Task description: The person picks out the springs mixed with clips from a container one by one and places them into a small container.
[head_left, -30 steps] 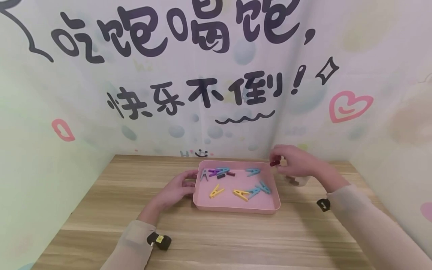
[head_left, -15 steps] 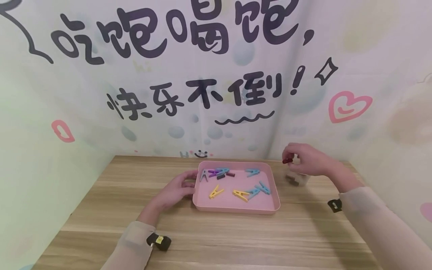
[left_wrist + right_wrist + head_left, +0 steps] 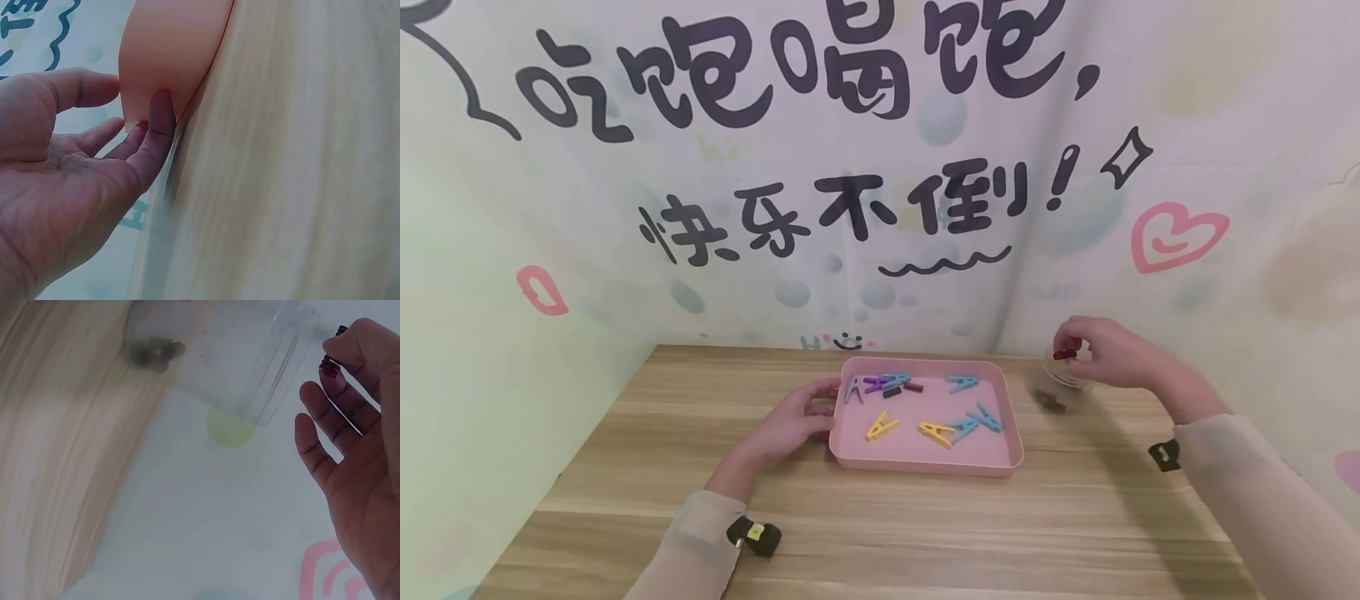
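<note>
A pink tray (image 3: 925, 465) holds light blue, yellow and purple clothespins, among them a yellow clothespin (image 3: 882, 427), plus small dark ribbed claw clips (image 3: 913, 387). At its left side my left hand (image 3: 793, 421) rests with loosely bent fingers touching the outer wall and rim, also seen in the left wrist view. Beyond the tray's right side, my right hand (image 3: 1112, 352) pinches a small dark red claw clip (image 3: 1064, 355) between thumb and forefinger, other fingers loosely spread. It is over the mouth of a clear plastic jar (image 3: 1071, 396), which has a few dark pieces (image 3: 153, 355) at its bottom.
The wood-grain table (image 3: 865, 542) runs back to a printed cloth backdrop (image 3: 850, 300) with dark lettering. The jar stands close to the backdrop, a short gap from the tray's right wall.
My right hand has moved right with the claw clip, from above the tray's back right corner to the jar's mouth. The left hand and the tray have stayed in place.
</note>
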Motion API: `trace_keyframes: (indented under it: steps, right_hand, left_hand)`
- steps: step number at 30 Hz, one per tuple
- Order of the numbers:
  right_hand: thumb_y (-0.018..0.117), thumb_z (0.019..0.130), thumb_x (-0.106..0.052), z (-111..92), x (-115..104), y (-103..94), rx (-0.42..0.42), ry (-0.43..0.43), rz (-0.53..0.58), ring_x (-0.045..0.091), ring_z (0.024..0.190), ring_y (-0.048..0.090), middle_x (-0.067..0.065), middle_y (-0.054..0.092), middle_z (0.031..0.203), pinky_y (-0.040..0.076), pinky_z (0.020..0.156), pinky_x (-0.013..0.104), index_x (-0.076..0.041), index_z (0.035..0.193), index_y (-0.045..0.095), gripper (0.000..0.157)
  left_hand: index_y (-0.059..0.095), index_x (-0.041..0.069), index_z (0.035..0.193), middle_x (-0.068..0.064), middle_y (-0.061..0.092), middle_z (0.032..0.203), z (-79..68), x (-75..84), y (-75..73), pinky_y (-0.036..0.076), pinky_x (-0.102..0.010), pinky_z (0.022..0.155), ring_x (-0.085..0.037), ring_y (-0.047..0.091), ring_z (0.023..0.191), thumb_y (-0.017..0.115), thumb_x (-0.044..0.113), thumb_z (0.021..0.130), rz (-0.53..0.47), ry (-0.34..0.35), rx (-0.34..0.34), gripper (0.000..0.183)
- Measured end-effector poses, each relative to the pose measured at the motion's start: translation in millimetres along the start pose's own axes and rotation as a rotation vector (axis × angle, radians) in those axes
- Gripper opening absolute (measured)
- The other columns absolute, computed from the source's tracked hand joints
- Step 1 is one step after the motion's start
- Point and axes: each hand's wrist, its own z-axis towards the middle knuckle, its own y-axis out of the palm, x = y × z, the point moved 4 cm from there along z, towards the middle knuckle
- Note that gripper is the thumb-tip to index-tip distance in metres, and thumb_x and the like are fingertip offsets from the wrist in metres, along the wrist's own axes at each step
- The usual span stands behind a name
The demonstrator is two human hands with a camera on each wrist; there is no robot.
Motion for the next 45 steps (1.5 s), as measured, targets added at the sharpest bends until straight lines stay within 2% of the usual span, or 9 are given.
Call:
trace_keyframes:
  steps: [7,16,19,24,27,32,39,45]
  right_hand:
    - [0.079,0.085,0.001,-3,6,0.4,0.006,-0.031,-0.022,0.019,0.085,0.057,-0.008,0.063,0.09,0.058,0.078,0.044,-0.014,0.096,0.071,0.02]
    - [0.08,0.087,0.001,-2,14,5.3,-0.007,-0.004,-0.046,0.017,0.089,0.063,-0.006,0.068,0.094,0.06,0.084,0.049,-0.013,0.099,0.075,0.019]
    - [0.08,0.087,0.0,-3,15,5.8,-0.009,0.01,-0.051,0.022,0.094,0.065,0.0,0.071,0.101,0.06,0.086,0.05,-0.007,0.108,0.075,0.023]
    - [0.079,0.09,-0.005,-6,16,5.5,0.012,0.06,-0.042,0.034,0.114,0.062,0.015,0.068,0.125,0.055,0.099,0.059,-0.001,0.132,0.068,0.043]
    - [0.079,0.092,-0.012,-7,11,3.4,0.027,0.071,-0.021,0.038,0.124,0.057,0.018,0.064,0.136,0.052,0.103,0.063,-0.003,0.14,0.063,0.051]
    - [0.081,0.093,-0.021,-1,-2,1.7,0.031,0.032,-0.018,0.038,0.125,0.056,0.016,0.062,0.139,0.052,0.103,0.061,-0.005,0.142,0.062,0.055]
    - [0.08,0.091,-0.015,11,-23,3.6,0.032,-0.031,-0.018,0.033,0.121,0.059,0.011,0.065,0.136,0.053,0.102,0.056,-0.007,0.14,0.064,0.052]
    - [0.084,0.09,-0.017,22,-36,7.8,0.006,-0.053,-0.016,0.032,0.121,0.06,0.008,0.065,0.135,0.054,0.103,0.054,-0.007,0.141,0.065,0.055]
  left_hand:
    - [0.037,0.002,0.163,-0.021,0.046,0.158,-1.7,1.0,-0.3,0.057,-0.043,0.104,-0.037,0.06,0.132,0.063,0.003,0.103,0.002,-0.001,-0.002,0.066]
    - [0.038,0.004,0.162,-0.02,0.047,0.157,-1.0,-1.1,-0.8,0.057,-0.044,0.103,-0.036,0.061,0.131,0.064,0.004,0.103,0.007,-0.001,0.001,0.065]
    - [0.038,0.004,0.162,-0.02,0.047,0.157,-0.7,-1.4,-0.8,0.058,-0.044,0.103,-0.036,0.061,0.131,0.064,0.003,0.102,0.004,0.001,-0.001,0.065]
    - [0.038,0.003,0.162,-0.021,0.046,0.158,-0.7,-1.1,-0.1,0.058,-0.042,0.102,-0.036,0.061,0.13,0.063,0.002,0.102,-0.002,0.007,-0.013,0.065]
    - [0.038,0.003,0.162,-0.021,0.047,0.157,-0.9,-1.3,-0.3,0.058,-0.042,0.102,-0.035,0.061,0.129,0.063,0.001,0.102,0.002,0.007,-0.012,0.065]
    - [0.038,0.003,0.162,-0.021,0.047,0.157,-0.8,-1.7,-1.0,0.058,-0.042,0.102,-0.036,0.061,0.129,0.062,0.001,0.102,0.004,0.008,-0.01,0.065]
    - [0.037,0.001,0.162,-0.022,0.045,0.158,-0.1,-1.5,-0.6,0.058,-0.042,0.101,-0.036,0.061,0.129,0.062,-0.001,0.102,0.003,0.015,-0.006,0.065]
    - [0.037,0.0,0.162,-0.023,0.046,0.157,0.1,0.0,-0.5,0.059,-0.042,0.101,-0.036,0.061,0.128,0.061,-0.002,0.101,0.002,0.019,-0.006,0.065]
